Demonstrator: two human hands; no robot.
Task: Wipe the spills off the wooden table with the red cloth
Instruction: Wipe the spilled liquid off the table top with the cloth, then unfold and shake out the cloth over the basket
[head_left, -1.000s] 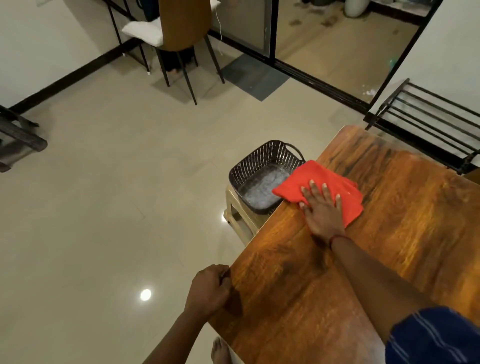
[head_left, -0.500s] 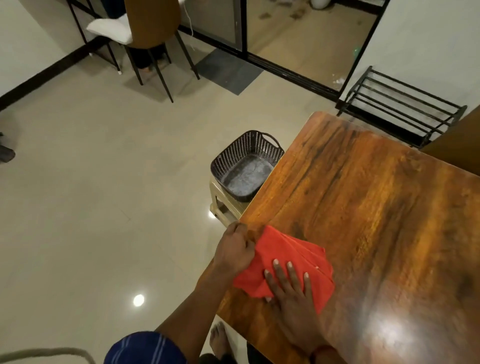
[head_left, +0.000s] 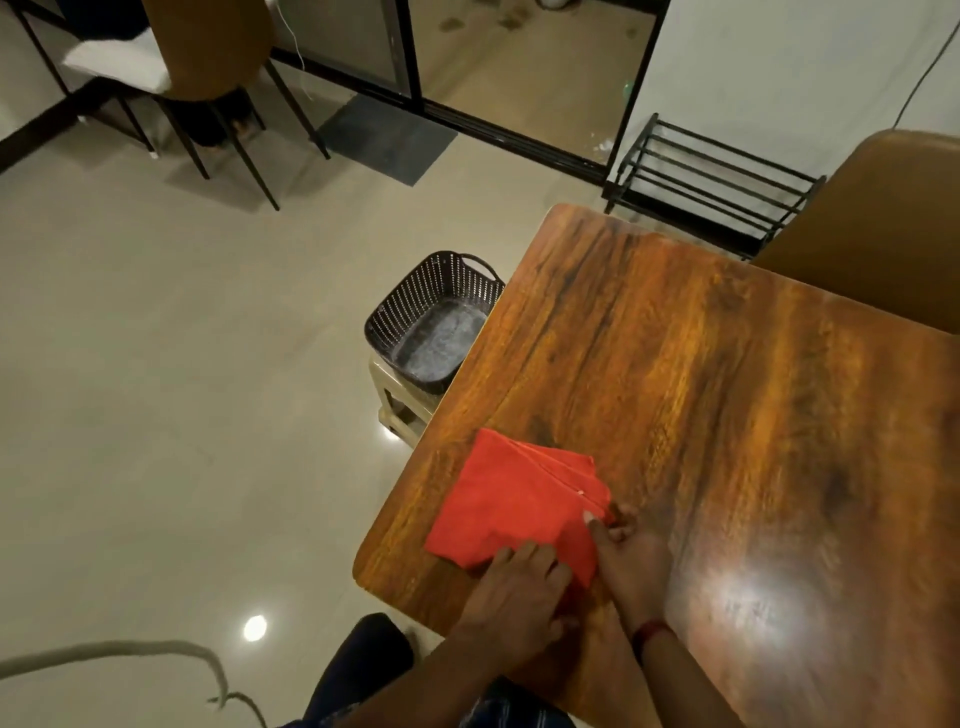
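The red cloth (head_left: 514, 504), folded into a rough square, lies flat near the front left corner of the wooden table (head_left: 727, 405). My left hand (head_left: 514, 592) rests palm down on the cloth's near edge, fingers curled over it. My right hand (head_left: 628, 556) sits at the cloth's right corner, thumb and fingers pinching the folded layers there. No spill shows clearly on the glossy wood; a lamp glare lies to the right of my hands.
A dark woven basket (head_left: 410, 317) stands on a beige stool (head_left: 400, 405) against the table's left edge. A brown chair back (head_left: 883, 228) is at the far right, a black metal rack (head_left: 711, 182) behind the table, another chair (head_left: 208, 57) across the tiled floor.
The cloth has come from the far edge by the basket to the front left corner. My left hand has moved from the table's edge onto the cloth, and my right hand has shifted to its right corner.
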